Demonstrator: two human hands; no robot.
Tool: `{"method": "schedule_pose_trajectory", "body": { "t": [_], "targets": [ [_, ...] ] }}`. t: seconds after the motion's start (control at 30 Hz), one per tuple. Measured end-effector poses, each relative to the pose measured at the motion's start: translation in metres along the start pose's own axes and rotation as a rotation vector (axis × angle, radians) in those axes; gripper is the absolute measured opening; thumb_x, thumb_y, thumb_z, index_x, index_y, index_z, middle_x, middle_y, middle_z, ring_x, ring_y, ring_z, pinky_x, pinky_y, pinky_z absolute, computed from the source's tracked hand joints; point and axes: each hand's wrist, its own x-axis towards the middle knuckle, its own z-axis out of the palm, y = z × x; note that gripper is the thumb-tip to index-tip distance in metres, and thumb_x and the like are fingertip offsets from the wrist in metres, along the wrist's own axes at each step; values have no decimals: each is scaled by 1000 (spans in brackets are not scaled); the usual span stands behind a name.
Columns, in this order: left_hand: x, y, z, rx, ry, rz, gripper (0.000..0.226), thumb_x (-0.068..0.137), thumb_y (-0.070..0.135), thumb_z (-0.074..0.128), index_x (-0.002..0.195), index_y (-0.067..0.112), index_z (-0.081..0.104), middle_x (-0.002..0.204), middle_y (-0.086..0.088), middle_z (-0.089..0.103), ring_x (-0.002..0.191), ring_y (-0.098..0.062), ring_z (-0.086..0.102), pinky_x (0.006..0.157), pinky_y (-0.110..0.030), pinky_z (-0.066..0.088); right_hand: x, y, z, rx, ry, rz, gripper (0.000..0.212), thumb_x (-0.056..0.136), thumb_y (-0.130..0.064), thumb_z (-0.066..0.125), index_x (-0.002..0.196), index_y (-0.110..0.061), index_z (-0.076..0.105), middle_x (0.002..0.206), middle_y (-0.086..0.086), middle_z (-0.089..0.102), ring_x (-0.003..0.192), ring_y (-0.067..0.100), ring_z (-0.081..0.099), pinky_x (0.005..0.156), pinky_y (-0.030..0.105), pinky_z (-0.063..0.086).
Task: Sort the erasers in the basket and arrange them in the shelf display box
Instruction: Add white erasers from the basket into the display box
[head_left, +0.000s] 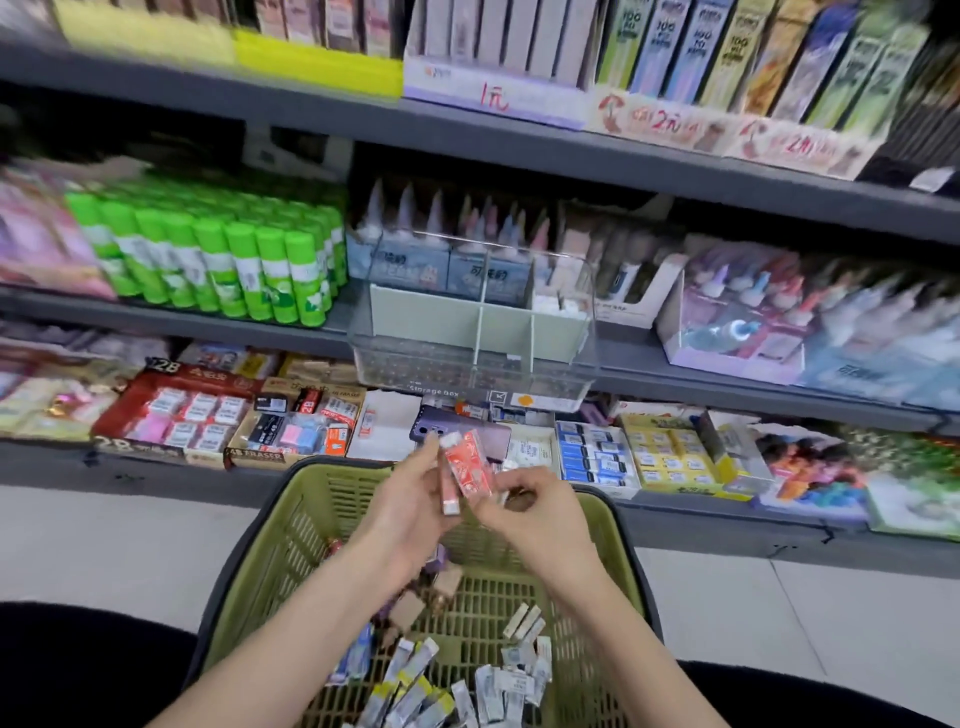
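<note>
Two red erasers (466, 470) are held up over the green basket (291, 540), probably to square them as a matched pair before shelving. The left grip (410, 501) pinches them at their upper end; the right grip (535, 512) is curled and seems to pinch their lower end. Dozens of loose erasers (415, 686) remain in the basket, too many to count. The clear divided box (470, 364) on the shelf, the likely target, has two dividers and three compartments.

Both forearms (311, 623) are bare from the frame edge to the left hand (410, 512) and right hand (540, 514); the legs (78, 670) wear black fabric.
</note>
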Motion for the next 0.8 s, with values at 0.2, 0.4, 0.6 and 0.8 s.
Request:
{"method": "schedule_pose_trajectory", "body": {
  "t": [0.2, 0.4, 0.6, 0.8],
  "targets": [
    [-25, 21, 32, -1, -70, 97, 44, 90, 43, 50, 87, 1, 62, 74, -10, 64, 68, -18, 64, 69, -32, 49, -7, -26, -11, -160, 48, -175, 21, 70, -34, 77, 79, -39, 59, 84, -15, 54, 71, -2, 50, 66, 15, 37],
    [-28, 38, 49, 72, 6, 173, 21, 91, -1, 55, 109, 8, 51, 78, -8, 57, 72, -18, 55, 65, -30, 44, -3, -42, -25, -47, 7, -187, 25, 72, -31, 80, 82, -43, 60, 93, -9, 59, 80, 7, 58, 73, 15, 46],
    [-8, 61, 63, 184, -27, 218, 21, 90, 2, 58, 108, 11, 52, 89, -11, 61, 83, -23, 58, 79, -39, 48, 21, -50, -58, 300, 63, -123, 12, 86, -9, 66, 91, -20, 66, 88, 1, 66, 70, 13, 63, 65, 29, 55],
    [20, 95, 79, 317, -93, 282, 27, 91, 5, 57, 114, 17, 51, 93, -8, 66, 82, -17, 63, 62, -26, 50, 70, -60, -107, 260, 231, -139, 44, 84, -5, 66, 122, -20, 49, 93, 7, 66, 77, 16, 68, 70, 26, 55]
  ]
}}
